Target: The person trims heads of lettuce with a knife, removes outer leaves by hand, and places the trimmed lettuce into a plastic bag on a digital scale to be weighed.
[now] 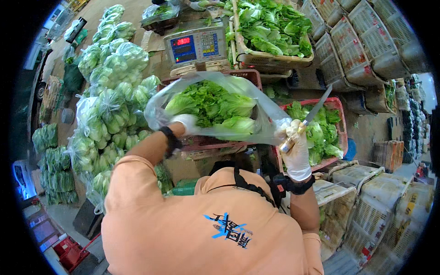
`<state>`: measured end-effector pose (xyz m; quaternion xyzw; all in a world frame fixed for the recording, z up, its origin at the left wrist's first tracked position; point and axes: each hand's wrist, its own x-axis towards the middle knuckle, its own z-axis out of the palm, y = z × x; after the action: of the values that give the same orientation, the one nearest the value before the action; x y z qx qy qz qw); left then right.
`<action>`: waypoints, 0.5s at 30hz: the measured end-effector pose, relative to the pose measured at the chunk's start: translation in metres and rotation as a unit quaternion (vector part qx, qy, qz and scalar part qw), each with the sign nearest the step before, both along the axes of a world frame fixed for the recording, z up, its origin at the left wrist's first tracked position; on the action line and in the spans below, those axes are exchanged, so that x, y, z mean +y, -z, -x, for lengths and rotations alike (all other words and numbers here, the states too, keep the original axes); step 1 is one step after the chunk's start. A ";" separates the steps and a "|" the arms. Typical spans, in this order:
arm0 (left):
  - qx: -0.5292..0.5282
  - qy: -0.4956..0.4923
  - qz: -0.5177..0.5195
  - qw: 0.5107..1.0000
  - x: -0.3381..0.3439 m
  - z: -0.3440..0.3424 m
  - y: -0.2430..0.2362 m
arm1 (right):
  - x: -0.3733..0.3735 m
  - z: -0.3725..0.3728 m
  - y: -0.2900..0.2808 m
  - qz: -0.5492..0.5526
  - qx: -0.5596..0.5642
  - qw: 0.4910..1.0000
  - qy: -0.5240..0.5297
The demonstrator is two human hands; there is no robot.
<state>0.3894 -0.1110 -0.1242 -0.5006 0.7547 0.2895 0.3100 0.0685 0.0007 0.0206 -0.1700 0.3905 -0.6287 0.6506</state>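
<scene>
A clear plastic bag spreads wide around leafy green lettuce in a dark red crate. My left hand, in a white glove, is at the bag's near left rim. Motion smears it, and its fingers are partly hidden. My right hand, also gloved, is closed round the handle of a knife, whose blade points up and away to the right. The bag's right edge gathers at that hand; whether the fingers pinch it too, I cannot tell. Below the knife, more lettuce fills a red crate.
A weighing scale with a lit display stands beyond the bag. Behind it on the right is a beige crate heaped with lettuce. Bagged greens pile up at left. Stacked pale crates line the right side.
</scene>
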 end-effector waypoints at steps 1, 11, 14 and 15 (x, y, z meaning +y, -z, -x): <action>0.026 0.063 0.078 0.995 0.003 -0.067 0.022 | 0.002 0.000 0.002 -0.001 0.018 1.000 0.001; 0.007 -0.147 0.136 0.980 -0.034 -0.029 0.013 | 0.004 -0.008 0.006 0.016 0.066 0.997 -0.047; -0.015 -0.120 0.376 0.919 -0.036 -0.011 0.032 | 0.008 -0.007 0.005 0.001 0.105 0.992 -0.063; -0.029 -0.132 0.320 0.938 -0.045 -0.011 0.035 | 0.008 -0.008 0.003 -0.016 0.126 0.990 -0.068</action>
<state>0.4004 -0.1561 -0.1597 -0.6766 0.7253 0.0563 0.1140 0.0763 0.0086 0.0173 -0.2633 0.4668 -0.5506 0.6400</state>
